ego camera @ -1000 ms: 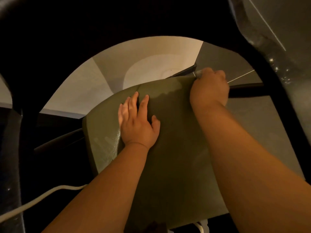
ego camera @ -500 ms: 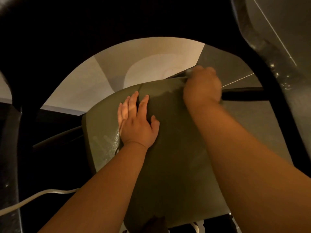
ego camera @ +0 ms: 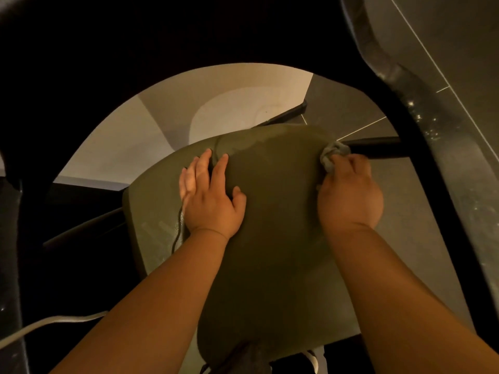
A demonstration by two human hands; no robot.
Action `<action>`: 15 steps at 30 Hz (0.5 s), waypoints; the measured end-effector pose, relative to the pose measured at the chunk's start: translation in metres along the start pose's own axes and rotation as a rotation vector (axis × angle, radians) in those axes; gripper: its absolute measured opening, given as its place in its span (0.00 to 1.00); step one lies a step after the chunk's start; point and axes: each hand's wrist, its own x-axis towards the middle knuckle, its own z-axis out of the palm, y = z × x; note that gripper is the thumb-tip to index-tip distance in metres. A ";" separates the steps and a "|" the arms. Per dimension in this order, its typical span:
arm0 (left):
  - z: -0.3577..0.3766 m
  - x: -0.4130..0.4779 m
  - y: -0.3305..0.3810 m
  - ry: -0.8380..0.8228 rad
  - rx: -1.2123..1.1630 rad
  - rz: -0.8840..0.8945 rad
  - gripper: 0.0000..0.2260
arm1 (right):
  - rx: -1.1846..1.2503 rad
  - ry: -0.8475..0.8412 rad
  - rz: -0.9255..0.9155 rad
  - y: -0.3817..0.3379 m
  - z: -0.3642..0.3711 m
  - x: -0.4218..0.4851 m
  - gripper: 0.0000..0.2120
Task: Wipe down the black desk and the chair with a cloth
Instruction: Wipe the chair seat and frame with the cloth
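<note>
The olive-green chair seat [ego camera: 272, 217] fills the middle of the dim head view. My left hand [ego camera: 210, 195] lies flat on it, fingers straight and spread, palm pressing near the seat's far left part. At the seat's right edge my right hand [ego camera: 349, 195] grips a bunched grey cloth [ego camera: 333, 155], which pokes out beyond the fingers and touches the seat's rim. A damp sheen shows along the far edge of the seat. The black desk [ego camera: 135, 36] arches dark across the top.
A black chair-base leg [ego camera: 378, 147] sticks out to the right just beyond the cloth. A black curved frame [ego camera: 421, 147] runs down the right side over grey floor tiles [ego camera: 405, 211]. A white cable [ego camera: 48, 323] lies at the lower left. A lit pale floor patch [ego camera: 216, 109] lies beyond the seat.
My right hand slid with the cloth from the seat's far edge to the right and back toward me, onto the right rim. The left hand stayed in place.
</note>
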 end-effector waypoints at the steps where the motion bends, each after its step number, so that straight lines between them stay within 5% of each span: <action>1: 0.000 0.000 0.000 0.001 0.001 0.000 0.29 | 0.056 0.026 0.003 -0.003 0.000 0.003 0.13; 8: 0.000 -0.003 -0.001 0.016 -0.004 0.004 0.29 | 0.149 -0.036 0.044 -0.053 0.005 0.051 0.16; 15: -0.002 -0.002 0.001 0.001 -0.013 0.000 0.29 | 0.111 -0.074 0.259 -0.007 -0.007 -0.017 0.14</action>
